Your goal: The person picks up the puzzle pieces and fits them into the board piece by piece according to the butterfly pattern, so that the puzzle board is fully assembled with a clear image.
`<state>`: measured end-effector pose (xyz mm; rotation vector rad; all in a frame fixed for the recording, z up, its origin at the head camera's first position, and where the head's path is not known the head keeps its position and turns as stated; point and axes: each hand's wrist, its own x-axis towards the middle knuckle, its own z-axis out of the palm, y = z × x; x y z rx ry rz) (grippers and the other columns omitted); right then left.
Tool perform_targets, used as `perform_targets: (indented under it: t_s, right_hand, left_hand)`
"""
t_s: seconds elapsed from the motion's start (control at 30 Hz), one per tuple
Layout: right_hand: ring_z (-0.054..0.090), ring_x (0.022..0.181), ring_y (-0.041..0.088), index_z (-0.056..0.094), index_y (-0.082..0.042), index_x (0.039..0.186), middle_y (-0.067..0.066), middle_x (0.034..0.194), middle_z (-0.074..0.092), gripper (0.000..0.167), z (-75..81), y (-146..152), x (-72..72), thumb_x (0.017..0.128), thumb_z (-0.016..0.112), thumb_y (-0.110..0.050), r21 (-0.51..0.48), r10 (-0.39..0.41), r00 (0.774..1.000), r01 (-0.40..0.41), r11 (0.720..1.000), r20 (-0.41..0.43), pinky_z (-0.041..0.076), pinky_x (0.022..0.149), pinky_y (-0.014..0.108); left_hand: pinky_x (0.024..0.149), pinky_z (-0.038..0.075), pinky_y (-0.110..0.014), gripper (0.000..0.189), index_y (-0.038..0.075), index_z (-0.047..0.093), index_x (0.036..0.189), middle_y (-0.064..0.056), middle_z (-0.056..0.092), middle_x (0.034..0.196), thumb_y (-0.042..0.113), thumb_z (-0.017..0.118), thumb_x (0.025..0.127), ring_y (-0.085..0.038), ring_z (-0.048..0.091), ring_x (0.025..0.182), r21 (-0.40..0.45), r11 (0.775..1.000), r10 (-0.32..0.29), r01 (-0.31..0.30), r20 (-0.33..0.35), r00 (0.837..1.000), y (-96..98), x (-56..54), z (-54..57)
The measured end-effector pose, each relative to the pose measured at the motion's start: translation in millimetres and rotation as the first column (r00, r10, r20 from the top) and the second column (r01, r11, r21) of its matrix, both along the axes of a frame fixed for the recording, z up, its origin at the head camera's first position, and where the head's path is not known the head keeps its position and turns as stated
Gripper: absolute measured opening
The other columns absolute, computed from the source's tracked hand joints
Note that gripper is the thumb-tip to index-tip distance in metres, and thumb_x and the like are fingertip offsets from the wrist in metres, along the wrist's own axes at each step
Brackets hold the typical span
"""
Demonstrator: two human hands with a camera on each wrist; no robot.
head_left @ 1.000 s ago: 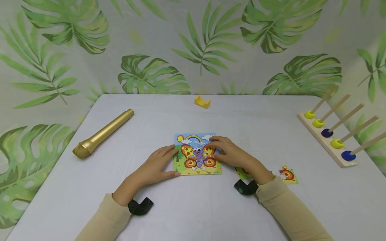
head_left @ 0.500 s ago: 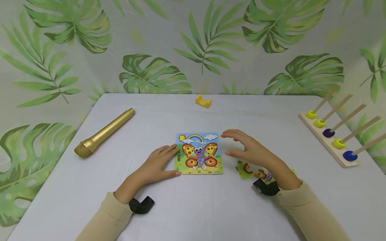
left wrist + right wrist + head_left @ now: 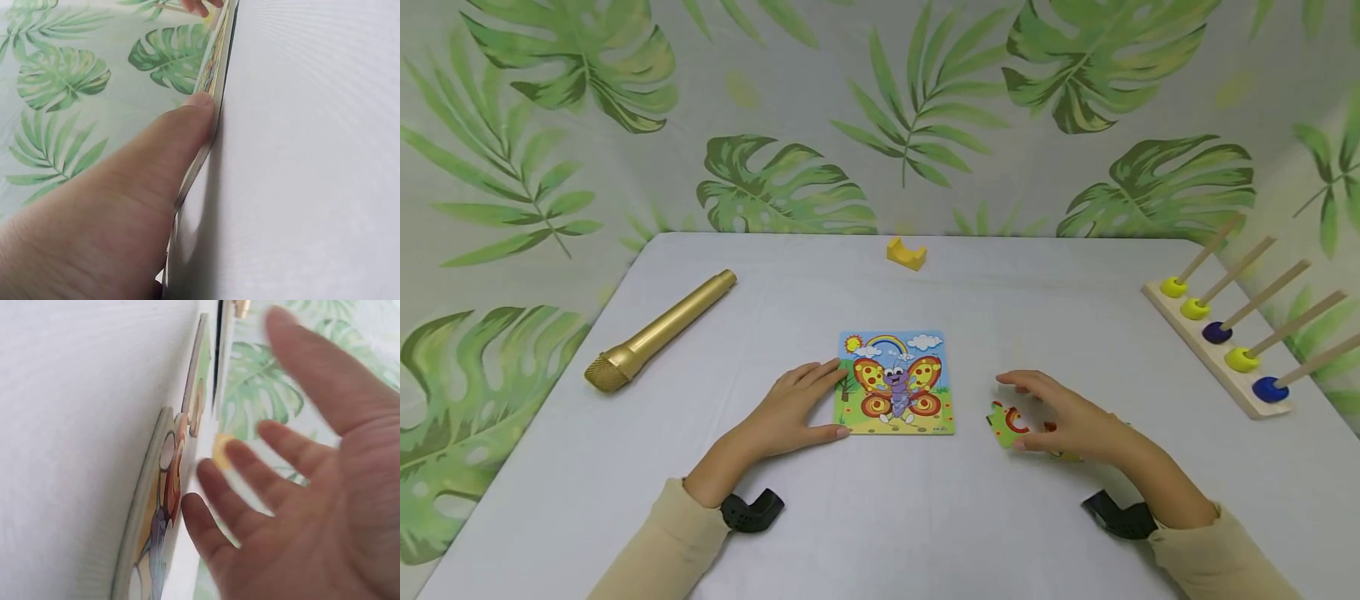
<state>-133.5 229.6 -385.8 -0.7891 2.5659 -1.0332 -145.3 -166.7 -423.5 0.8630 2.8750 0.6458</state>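
Note:
A square butterfly puzzle board [image 3: 897,385] lies flat on the white table. My left hand [image 3: 784,412] rests at its left side, with fingertips on the upper edge area and the thumb by the lower left corner. In the left wrist view, that thumb touches the board's edge [image 3: 219,75]. To the right, my right hand [image 3: 1078,423] hovers over loose puzzle pieces, its fingers spread and holding nothing. One green and red piece [image 3: 1004,425] shows beside the thumb; others are partly hidden beneath the hand. The right wrist view shows a larger butterfly piece [image 3: 153,525] close to the fingertips.
A gold microphone [image 3: 661,332] lies at the left. A yellow curved block [image 3: 907,253] stands near the back edge. On the right, a wooden peg stand [image 3: 1221,354] carries yellow and blue beads.
My right hand has left the puzzle board and moved right and toward me, over the loose pieces. My left hand has stayed at the board's left edge.

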Motion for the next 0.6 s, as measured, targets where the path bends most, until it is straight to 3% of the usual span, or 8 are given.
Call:
perform_targets:
  t_s: [0.17,0.3,0.4,0.6]
  right_hand:
    - [0.033,0.121,0.025,0.036,-0.013,0.136,0.005,0.135,0.037,0.075,-9.8,3,-0.2,0.074,0.073,-0.032,0.098,0.006,1.0,-0.006,0.995,-0.005,0.036,0.093,0.046]
    - [0.04,0.107,0.021,0.041,-0.01,0.134,0.005,0.125,0.045,0.069,-11.5,2,-1.7,0.076,0.072,-0.031,0.139,0.039,0.998,-0.033,0.99,-0.041,0.043,0.08,0.032]
    - [0.041,0.095,0.017,0.046,-0.006,0.131,0.003,0.115,0.049,0.065,-12.4,2,-2.9,0.077,0.07,-0.033,0.141,0.078,0.995,-0.067,0.988,-0.07,0.042,0.068,0.024]
    - [0.043,0.09,0.012,0.054,-0.005,0.118,-0.008,0.097,0.05,0.055,-13.6,-3,-2.1,0.073,0.074,-0.029,0.17,0.073,0.98,-0.041,0.985,-0.186,0.039,0.075,0.03]
  left_hand:
    - [0.104,0.013,-0.045,0.084,0.019,0.03,0.142,0.002,0.02,0.147,0.069,0.047,0.076,-0.024,0.016,0.132,-0.001,1.0,-0.001,0.001,0.004,1.0,0.2,0.4,1.3]
    - [0.105,0.012,-0.045,0.084,0.019,0.029,0.142,0.002,0.02,0.147,0.068,0.048,0.076,-0.025,0.015,0.132,0.002,1.0,-0.002,0.002,0.007,1.0,0.1,0.3,1.6]
    - [0.105,0.011,-0.045,0.084,0.019,0.029,0.142,0.002,0.019,0.147,0.068,0.048,0.076,-0.025,0.015,0.132,0.005,1.0,0.001,-0.001,0.011,1.0,-0.3,0.5,1.6]
    - [0.105,0.011,-0.045,0.085,0.019,0.029,0.142,0.002,0.019,0.147,0.07,0.046,0.076,-0.025,0.015,0.132,0.006,1.0,0.0,0.0,0.017,1.0,-0.1,0.4,1.8]
